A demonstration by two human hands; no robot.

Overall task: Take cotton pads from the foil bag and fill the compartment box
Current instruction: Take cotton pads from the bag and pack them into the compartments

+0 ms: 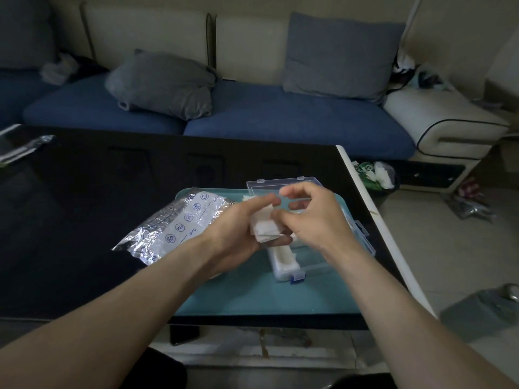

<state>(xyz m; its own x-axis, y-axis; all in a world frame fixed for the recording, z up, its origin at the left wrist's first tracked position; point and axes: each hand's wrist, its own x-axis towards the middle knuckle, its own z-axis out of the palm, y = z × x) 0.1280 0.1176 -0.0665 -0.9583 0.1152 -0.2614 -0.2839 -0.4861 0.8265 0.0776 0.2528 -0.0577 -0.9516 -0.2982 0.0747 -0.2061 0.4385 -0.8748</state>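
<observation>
A stack of white cotton pads (265,227) sits in my left hand (238,228), whose fingers curl round it above the teal tray (252,293). My right hand (311,217) meets the stack from the right, thumb and fingers pinching at its edge. Under both hands lies the clear compartment box (283,265) with blue latches; its near-left compartment holds white pads, and its lid (283,185) stands open at the back. The silver foil bag (174,228) lies flat on the tray's left end, printed side up.
The tray rests on a black glossy table (84,220) with a white right edge. A clear plastic packet (22,147) lies at the table's far left. A blue sofa with grey cushions (163,82) stands behind. A bin (376,175) and bags litter the floor at right.
</observation>
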